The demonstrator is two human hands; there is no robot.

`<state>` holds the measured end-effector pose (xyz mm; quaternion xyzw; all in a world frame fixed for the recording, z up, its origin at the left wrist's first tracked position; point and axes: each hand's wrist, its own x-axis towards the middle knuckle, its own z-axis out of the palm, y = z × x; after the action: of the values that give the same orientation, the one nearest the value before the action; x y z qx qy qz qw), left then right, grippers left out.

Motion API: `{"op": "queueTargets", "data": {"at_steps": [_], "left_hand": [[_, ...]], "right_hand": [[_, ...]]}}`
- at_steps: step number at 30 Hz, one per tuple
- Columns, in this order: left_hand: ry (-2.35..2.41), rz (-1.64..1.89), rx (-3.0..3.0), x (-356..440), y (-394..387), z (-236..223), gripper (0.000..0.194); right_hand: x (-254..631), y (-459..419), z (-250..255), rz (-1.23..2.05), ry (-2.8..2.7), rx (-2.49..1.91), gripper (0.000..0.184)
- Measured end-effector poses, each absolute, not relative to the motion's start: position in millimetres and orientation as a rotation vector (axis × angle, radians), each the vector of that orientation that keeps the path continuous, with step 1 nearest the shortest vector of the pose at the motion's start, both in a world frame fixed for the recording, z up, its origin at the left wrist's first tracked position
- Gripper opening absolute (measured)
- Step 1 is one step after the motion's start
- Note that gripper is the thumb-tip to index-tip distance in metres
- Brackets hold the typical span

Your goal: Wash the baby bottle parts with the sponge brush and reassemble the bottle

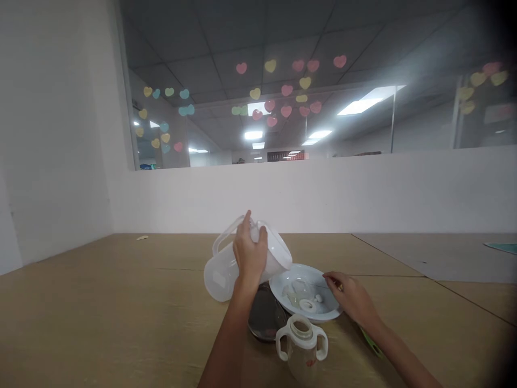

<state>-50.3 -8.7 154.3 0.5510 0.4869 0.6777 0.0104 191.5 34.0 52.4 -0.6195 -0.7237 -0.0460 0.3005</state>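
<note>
Centrally in the head view, short of the desk's [121,312] far edge, the left hand [251,252] clasps a tilted pitcher [220,276] by the basin [326,303]; the right hand [350,297] curls at its rim, contents indeterminable.

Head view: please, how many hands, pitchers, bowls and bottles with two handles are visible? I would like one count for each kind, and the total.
Hands: 2 (left hand, right hand)
Pitcher: 1
Bowl: 1
Bottle with two handles: 1
Total: 5
</note>
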Motion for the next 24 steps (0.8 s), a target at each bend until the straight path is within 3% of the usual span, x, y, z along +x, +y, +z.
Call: {"op": "queueTargets", "data": {"at_steps": [4,8,17,24], "left_hand": [[1.515,1.974,1.942,-35,-6,147,0.05],[1.588,1.905,2.081,-33,-5,144,0.051],[1.722,1.725,2.349,-33,-6,144,0.051],[1.564,1.996,1.831,-48,-15,155,0.05]], "right_hand": [[192,10,48,0.179,-1.629,-1.401,0.041],[180,-15,47,0.262,-1.69,-1.144,0.045],[168,-35,37,0.047,-1.969,-0.897,0.032],[156,-40,24,-0.256,-2.142,-0.777,0.025]]}}
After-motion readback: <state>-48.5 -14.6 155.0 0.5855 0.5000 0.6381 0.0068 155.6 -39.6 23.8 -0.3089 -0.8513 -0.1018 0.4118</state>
